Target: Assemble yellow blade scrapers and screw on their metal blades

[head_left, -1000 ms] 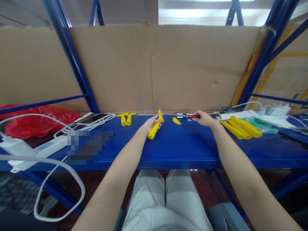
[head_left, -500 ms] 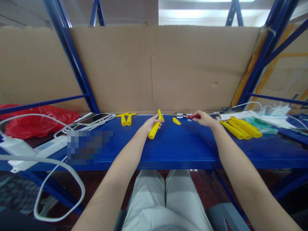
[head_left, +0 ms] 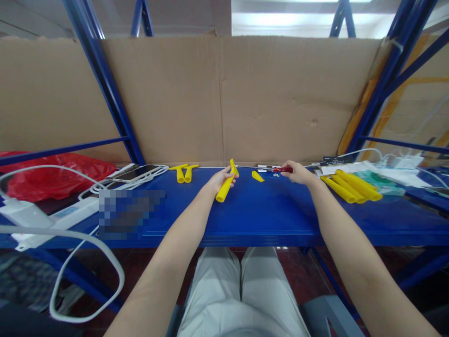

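My left hand (head_left: 220,181) is closed around a yellow plastic piece (head_left: 225,189), a hollow tubular handle with a narrow flat part across its far end. A red-handled screwdriver (head_left: 278,170) is gripped in my right hand (head_left: 296,172), its thin shaft pointing left towards the far end of that yellow piece. Whether the tip touches it I cannot tell. Between my hands, a flat yellow part (head_left: 257,176) lies on the blue table (head_left: 266,210). Several tiny metal bits (head_left: 276,175), too small to name surely, sit just below the screwdriver handle.
Two yellow T-shaped pieces (head_left: 184,173) stand at the back left. Several yellow tubes (head_left: 351,187) lie on the right beside papers and green plastic. On the left are a phone (head_left: 136,173), white cables, a power strip (head_left: 70,215) and a red bag (head_left: 56,175). Cardboard (head_left: 224,98) walls the back.
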{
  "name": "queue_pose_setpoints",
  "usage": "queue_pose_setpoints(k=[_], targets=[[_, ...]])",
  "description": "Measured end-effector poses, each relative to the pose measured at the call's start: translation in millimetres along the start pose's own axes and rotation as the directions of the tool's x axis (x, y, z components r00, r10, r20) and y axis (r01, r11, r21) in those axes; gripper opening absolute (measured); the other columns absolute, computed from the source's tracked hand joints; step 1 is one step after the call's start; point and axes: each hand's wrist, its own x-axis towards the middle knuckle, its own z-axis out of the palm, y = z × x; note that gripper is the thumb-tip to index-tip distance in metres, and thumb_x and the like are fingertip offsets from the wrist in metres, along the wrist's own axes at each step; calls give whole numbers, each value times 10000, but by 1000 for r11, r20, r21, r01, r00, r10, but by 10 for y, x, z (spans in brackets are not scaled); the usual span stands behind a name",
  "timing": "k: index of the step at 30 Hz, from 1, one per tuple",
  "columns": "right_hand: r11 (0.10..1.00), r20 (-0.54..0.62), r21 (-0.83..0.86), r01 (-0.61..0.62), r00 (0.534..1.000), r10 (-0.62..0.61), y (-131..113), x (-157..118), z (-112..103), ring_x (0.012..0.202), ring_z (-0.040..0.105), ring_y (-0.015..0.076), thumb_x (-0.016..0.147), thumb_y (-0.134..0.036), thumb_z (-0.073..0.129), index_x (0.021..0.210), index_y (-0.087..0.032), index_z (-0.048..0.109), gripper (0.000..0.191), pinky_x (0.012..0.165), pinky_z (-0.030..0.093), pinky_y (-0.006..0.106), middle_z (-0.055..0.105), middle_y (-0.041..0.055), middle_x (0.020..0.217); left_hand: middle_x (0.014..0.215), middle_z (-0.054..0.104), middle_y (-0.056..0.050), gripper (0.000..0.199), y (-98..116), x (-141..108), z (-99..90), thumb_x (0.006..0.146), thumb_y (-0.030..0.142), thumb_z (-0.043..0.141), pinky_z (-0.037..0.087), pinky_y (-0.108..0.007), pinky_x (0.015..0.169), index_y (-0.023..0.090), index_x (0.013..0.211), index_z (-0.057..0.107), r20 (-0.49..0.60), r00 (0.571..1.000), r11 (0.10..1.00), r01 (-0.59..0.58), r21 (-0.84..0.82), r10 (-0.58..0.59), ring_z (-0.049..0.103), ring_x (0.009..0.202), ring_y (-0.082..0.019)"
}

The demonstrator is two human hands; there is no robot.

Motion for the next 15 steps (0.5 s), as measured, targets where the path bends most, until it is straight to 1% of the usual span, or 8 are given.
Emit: queue_pose_setpoints(k=[5, 10, 15], targets=[[1000, -8, -5, 8, 1000, -8, 33, 9, 10, 634, 550, 164, 694, -297, 591, 790, -206, 550, 139, 576, 444, 289, 616, 16, 687, 785, 629, -68, 670, -5, 11, -5, 873, 45, 406, 407, -177, 402, 293, 1463, 206, 22, 1000, 1000, 8, -26, -8, 536, 468, -102], [1000, -12, -9, -10, 1000, 10, 17, 5, 7, 639, 548, 165, 689, -279, 591, 783, -206, 535, 131, 592, 442, 294, 614, 19, 695, 789, 631, -70, 689, 10, -21, 32, 864, 9, 380, 396, -171, 396, 294, 1463, 193, 25, 1000, 1000, 2, -17, -2, 528, 464, -100], [1000, -14, -18, 4, 1000, -4, 4, 3, 4, 644, 548, 168, 694, -257, 576, 772, -210, 519, 107, 605, 439, 295, 614, 20, 699, 777, 624, -72, 646, 14, -21, 45, 875, 42, 399, 377, -159, 385, 284, 1449, 230, 49, 999, 998, 18, -60, -15, 526, 464, -99]])
